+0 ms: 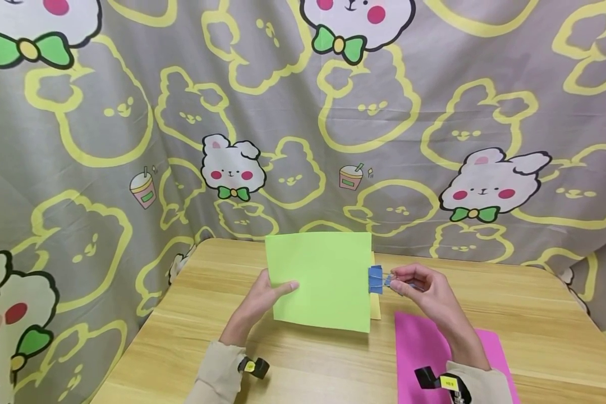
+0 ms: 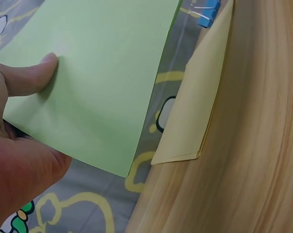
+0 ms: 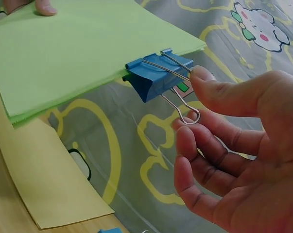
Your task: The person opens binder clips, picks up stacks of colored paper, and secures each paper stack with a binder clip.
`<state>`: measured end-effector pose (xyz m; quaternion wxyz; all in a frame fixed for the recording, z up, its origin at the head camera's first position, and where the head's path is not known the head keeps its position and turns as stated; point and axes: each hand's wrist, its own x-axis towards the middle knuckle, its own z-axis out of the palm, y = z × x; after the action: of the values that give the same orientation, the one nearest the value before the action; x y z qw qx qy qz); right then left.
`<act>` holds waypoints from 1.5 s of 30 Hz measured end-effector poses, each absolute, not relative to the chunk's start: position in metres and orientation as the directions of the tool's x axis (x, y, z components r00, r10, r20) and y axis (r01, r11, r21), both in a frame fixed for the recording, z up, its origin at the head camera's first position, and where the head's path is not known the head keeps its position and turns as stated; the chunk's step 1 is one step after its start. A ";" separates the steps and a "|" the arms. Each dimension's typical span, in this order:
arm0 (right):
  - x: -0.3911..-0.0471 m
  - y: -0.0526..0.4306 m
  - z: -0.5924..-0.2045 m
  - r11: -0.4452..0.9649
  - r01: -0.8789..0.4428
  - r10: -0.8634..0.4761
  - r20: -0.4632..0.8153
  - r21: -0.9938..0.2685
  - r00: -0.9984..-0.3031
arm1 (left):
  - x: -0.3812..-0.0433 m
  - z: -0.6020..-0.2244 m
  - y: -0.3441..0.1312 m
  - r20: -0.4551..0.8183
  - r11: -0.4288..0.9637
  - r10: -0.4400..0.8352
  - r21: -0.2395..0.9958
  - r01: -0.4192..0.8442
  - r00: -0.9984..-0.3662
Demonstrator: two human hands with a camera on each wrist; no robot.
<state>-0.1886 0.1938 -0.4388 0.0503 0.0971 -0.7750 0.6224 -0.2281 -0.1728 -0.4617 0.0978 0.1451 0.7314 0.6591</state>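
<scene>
My left hand [image 1: 269,293] grips a stack of light green paper [image 1: 323,280] at its left side, thumb across the front and fingers behind. The sheets are raised and tilted above the table. A blue binder clip [image 3: 158,75] sits on their right edge, its two wire handles pointing outward. My right hand [image 1: 426,283] holds that clip by its handles, thumb on the upper wire and fingertips at the lower one. Behind the green stack, partly hidden, lies a yellow paper stack [image 2: 195,107], with another blue clip [image 2: 209,13] at its far end.
A bright pink sheet [image 1: 419,359] lies on the wooden table [image 1: 217,280] under my right forearm. A grey patterned curtain [image 1: 293,112] hangs along the table's back edge and left side.
</scene>
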 end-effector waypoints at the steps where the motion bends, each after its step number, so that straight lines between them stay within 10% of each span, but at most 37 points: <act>1: -0.189 0.193 -0.439 0.202 -0.209 -0.085 0.196 -0.957 -0.977 | -0.228 -0.462 -0.172 0.046 0.094 0.335 0.992 0.082 -0.941; 45: -0.187 0.192 -0.438 0.243 -0.206 -0.150 0.173 -0.948 -0.974 | -0.226 -0.474 -0.157 0.023 0.056 0.393 0.997 0.049 -0.919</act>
<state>-0.1872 0.1921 -0.4376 0.0230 0.1127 -0.7880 0.6049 -0.2255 -0.1566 -0.4744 0.1282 0.1545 0.7152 0.6695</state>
